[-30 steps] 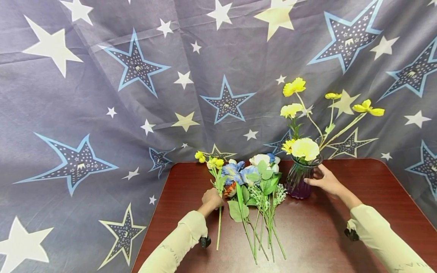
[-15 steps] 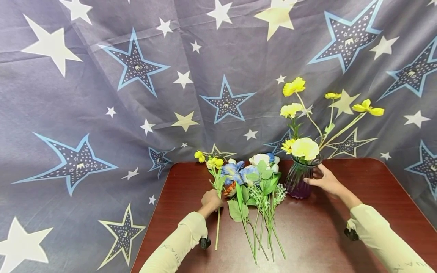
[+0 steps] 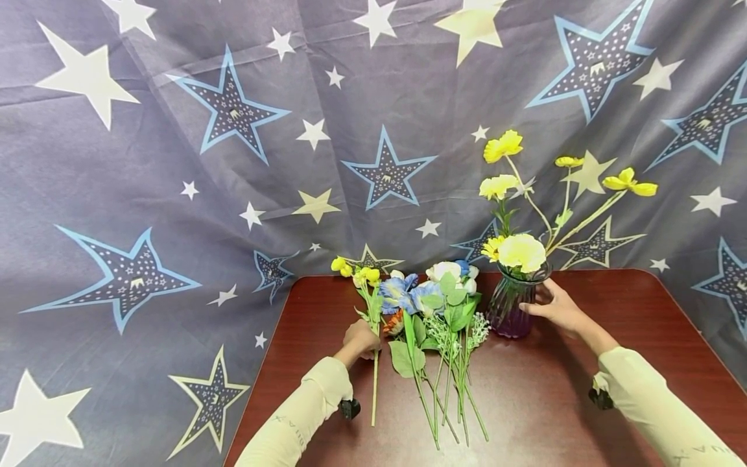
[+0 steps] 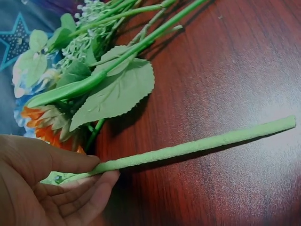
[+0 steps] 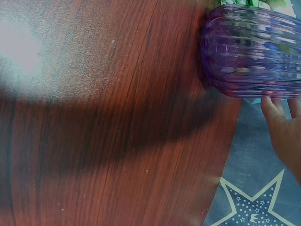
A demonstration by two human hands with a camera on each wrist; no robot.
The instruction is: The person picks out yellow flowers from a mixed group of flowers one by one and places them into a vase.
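Note:
My left hand [image 3: 360,338] pinches the green stem [image 4: 188,149] of a yellow flower spray [image 3: 366,277] between thumb and fingers. The spray lies along the left side of the table, its lower stem pointing toward me. At the right, my right hand [image 3: 563,310] holds a ribbed purple glass vase [image 3: 509,314], thumb at the front and fingers on its right side. In the right wrist view the fingertips [image 5: 267,104] meet the wall of the vase. It stands upright with several yellow flowers [image 3: 522,253] in it.
Between the hands lies a pile of loose flowers: blue blooms [image 3: 398,293], white blooms [image 3: 443,271], an orange flower [image 3: 394,322] and small white sprigs [image 3: 480,329]. Their green stems point toward me on the dark red table [image 3: 543,408]. A grey star-patterned cloth [image 3: 233,194] hangs behind.
My left hand has shifted very slightly, still pinching the stem. The right hand and the vase stay in place.

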